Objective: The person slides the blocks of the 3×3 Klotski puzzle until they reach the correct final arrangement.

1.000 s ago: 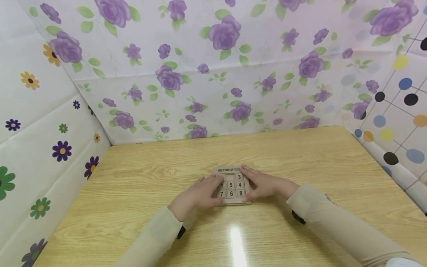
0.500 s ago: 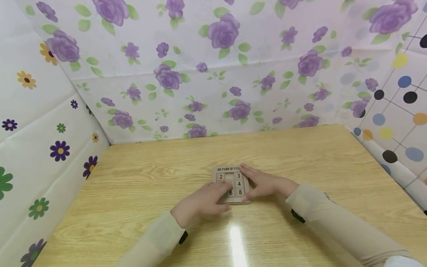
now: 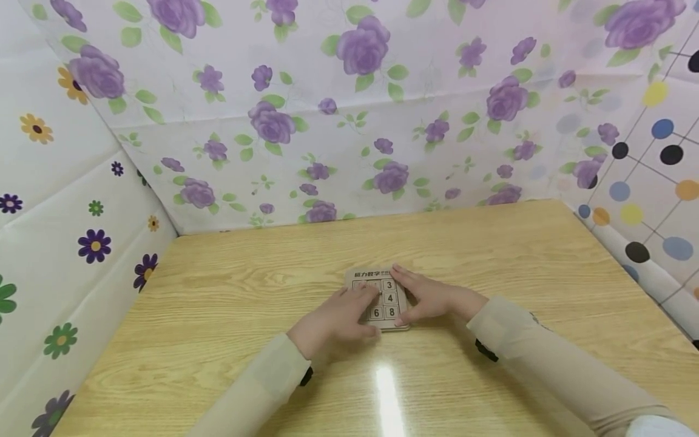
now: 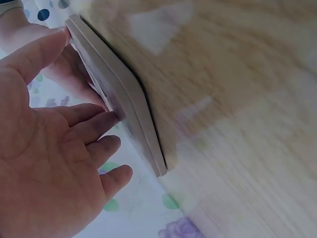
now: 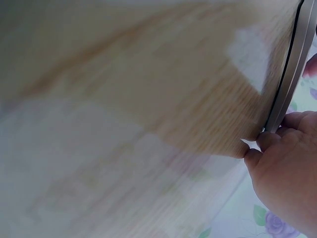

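A number sliding puzzle lies flat on the wooden table, a light board with dark lettering along its far edge. Tiles 3, 4, 6 and 8 can be read in the head view. My left hand reaches over the board's left half, fingertips on the upper middle tiles, and hides the left column and centre. Its fingers are loosely extended in the left wrist view, with the thumb near the board's near edge. My right hand grips the board's right side, thumb at the near corner and fingers at the far corner.
The wood-grain table reaches back to a floral cloth wall. Flower-patterned cloth bounds the left side, dotted cloth the right. A bright light reflection lies on the table nearer me.
My left hand has moved right from the left column to the centre, then its fingertips away from me. What looks like a tile now fills the formerly bare top middle slot. My right hand stays put.
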A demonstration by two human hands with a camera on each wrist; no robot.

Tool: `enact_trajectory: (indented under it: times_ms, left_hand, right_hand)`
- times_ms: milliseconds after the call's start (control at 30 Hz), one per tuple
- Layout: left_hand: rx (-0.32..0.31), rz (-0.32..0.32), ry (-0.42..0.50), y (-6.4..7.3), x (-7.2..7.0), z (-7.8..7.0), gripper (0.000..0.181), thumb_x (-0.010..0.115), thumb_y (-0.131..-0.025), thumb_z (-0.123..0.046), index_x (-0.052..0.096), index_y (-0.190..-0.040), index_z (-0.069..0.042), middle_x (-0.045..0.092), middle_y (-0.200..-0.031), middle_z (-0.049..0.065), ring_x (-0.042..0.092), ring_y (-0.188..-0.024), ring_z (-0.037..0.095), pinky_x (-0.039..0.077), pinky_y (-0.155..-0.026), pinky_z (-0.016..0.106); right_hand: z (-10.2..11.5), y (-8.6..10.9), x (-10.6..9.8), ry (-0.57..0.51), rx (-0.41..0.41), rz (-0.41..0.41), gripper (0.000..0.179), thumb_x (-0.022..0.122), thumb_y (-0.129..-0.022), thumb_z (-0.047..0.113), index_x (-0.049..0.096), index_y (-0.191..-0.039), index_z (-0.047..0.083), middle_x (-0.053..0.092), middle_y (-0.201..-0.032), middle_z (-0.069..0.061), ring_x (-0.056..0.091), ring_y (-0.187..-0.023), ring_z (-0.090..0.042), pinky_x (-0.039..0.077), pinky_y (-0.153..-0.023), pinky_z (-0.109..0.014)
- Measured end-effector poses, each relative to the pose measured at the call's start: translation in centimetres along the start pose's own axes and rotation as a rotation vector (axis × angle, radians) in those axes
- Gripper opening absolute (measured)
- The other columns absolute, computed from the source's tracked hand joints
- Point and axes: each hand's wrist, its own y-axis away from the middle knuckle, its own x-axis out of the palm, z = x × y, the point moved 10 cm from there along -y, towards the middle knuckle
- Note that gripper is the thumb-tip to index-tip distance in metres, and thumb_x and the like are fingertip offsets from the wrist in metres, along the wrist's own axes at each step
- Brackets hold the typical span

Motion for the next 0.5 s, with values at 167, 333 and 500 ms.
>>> enact_trajectory:
  times_ms: [167, 333, 500]
  left_hand:
    - [-0.011, 0.006, 0.018, -0.3, -0.3, 0.2, 0.079, 0.063, -0.087, -0.043, 0.027, -0.150, -0.009, 0.028, -0.155, 0.009, 0.019, -0.145, 0.027, 0.015, -0.118, 0.051]
    - [0.015, 0.002, -0.002, -0.2, -0.2, -0.2, 0.079, 0.062, -0.088, -0.044, 0.027, -0.150, -0.008, 0.028, -0.155, 0.009, 0.019, -0.145, 0.028, 0.015, -0.119, 0.050]
    - [0.128, -0.002, -0.019, 0.0, 0.2, -2.1, 0.075, 0.058, -0.091, -0.043, 0.029, -0.149, -0.007, 0.030, -0.154, 0.010, 0.021, -0.145, 0.030, 0.017, -0.118, 0.051]
  right_hand:
    - [0.1, -0.1, -0.1, 0.003, 0.003, 0.000, 0.110, 0.073, -0.076, 0.051, 0.010, -0.152, 0.002, 0.000, -0.160, -0.014, 0.008, -0.146, -0.037, 0.014, -0.118, -0.052]
    - [0.1, 0.0, -0.2, 0.000, 0.011, -0.004, 0.110, 0.074, -0.076, 0.049, 0.010, -0.152, 0.002, 0.000, -0.160, -0.014, 0.007, -0.146, -0.037, 0.013, -0.118, -0.053]
    - [0.3, 0.1, -0.1, -0.013, 0.016, 0.009, 0.110, 0.074, -0.076, 0.048, 0.009, -0.152, 0.001, -0.001, -0.160, -0.014, 0.006, -0.146, -0.038, 0.012, -0.117, -0.055]
